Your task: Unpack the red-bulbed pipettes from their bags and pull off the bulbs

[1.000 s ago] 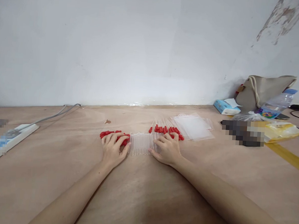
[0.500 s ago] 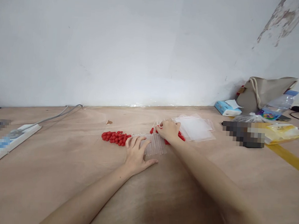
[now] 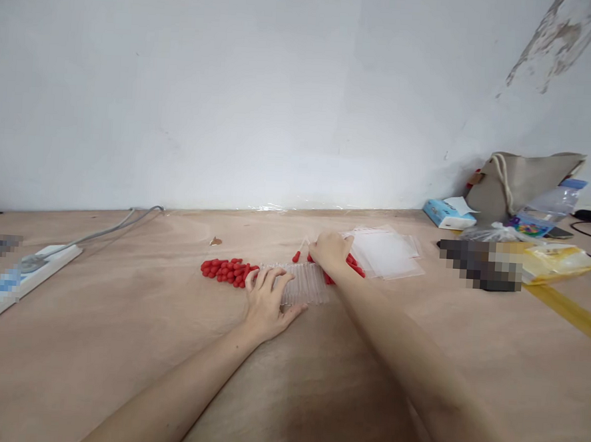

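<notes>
A row of clear thin tubes [image 3: 305,285] lies side by side on the wooden table. My left hand [image 3: 265,302] rests at the row's left end, fingers spread and partly over the tubes. To its left is a pile of red rubber bulbs [image 3: 227,271]. My right hand [image 3: 330,251] is closed beyond the row's right end, its fingertips at a red bulb; the hand hides most of what it grips. A dropper with a red bulb [image 3: 296,256] lies just left of that hand. More red pieces [image 3: 353,267] show under and beside the right hand.
Clear flat plastic bags [image 3: 386,253] lie right of my right hand. Further right are a blue tissue pack [image 3: 449,214], a grey bag [image 3: 522,185], a plastic bottle [image 3: 560,200] and a yellow packet [image 3: 556,262]. A white power strip [image 3: 47,269] with a grey cable is at the left.
My right hand has turned slightly, with its back more toward me, and stays in nearly the same spot. My left hand has shifted slightly left along the tubes.
</notes>
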`<state>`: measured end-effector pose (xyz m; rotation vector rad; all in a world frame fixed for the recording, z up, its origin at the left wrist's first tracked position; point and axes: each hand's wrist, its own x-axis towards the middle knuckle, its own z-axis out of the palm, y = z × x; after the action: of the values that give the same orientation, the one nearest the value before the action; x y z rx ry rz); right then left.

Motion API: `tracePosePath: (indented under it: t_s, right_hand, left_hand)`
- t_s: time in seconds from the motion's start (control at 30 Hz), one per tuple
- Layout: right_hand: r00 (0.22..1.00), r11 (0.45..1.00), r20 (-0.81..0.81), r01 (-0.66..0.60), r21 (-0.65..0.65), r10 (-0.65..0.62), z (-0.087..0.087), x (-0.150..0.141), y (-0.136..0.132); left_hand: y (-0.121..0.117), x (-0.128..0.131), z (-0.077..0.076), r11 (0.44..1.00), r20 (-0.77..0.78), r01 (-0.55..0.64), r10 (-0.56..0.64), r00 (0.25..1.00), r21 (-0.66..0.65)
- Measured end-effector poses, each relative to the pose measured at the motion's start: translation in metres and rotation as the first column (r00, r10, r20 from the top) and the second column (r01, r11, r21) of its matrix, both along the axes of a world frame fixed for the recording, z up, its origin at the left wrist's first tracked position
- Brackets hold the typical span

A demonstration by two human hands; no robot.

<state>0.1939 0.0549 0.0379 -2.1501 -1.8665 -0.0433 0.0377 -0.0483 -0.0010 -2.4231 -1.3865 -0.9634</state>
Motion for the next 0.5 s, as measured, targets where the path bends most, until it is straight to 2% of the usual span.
tracePosePath:
  t_s: [0.3, 0.5]
  right_hand:
    - [1.000, 1.000, -0.015, -0.002, 0.013, 0.002, -0.0067, -0.0001, 0.0011]
    - [0.997, 1.000, -0.082, 0.010, 0.018, -0.009, 0.0016, 0.0061, -0.0059]
  left_hand:
    - [0.0005, 0.0001, -0.0021, 1.000, 0.008, 0.015, -0.015, 1.000, 0.012]
    - [-0.0008, -0.0039, -0.0006, 1.000, 0.006, 0.011, -0.011, 1.000, -0.013]
